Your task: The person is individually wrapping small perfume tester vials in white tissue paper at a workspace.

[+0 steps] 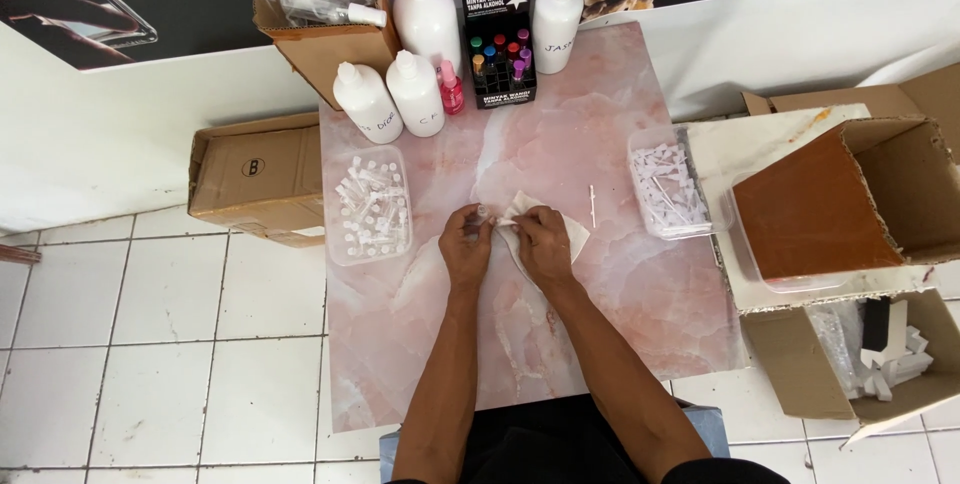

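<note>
Both hands meet at the middle of the pink marble-look table (600, 274). Left hand (465, 249) has its fingers curled in, pinching a small clear vial (484, 214) at the fingertips; the vial is tiny, so detail on it is hard to make out. Right hand (545, 244) lies knuckles up with fingers bent down, gripping a white cloth (575, 234) that spreads under and beside it on the tabletop; the cloth's upper corner touches the vial. Just right of the cloth lies a thin white stick (592, 206), loose on the table. Left of the hands, a clear tray of small vials (368, 206) sits near the table's left edge. Right of the hands, another clear tub of white caps (668, 184) sits at the right edge. At the table's back: four white bottles (427, 19), a small pink spray bottle (451, 89), and a black rack of coloured-cap vials (499, 56). An open cardboard box (325, 29) with plastic-bagged parts sits at the back left corner. Further cardboard boxes (860, 194) stand on the white tiled floor (160, 344) at the right, and a closed one (255, 179) at the left.
</note>
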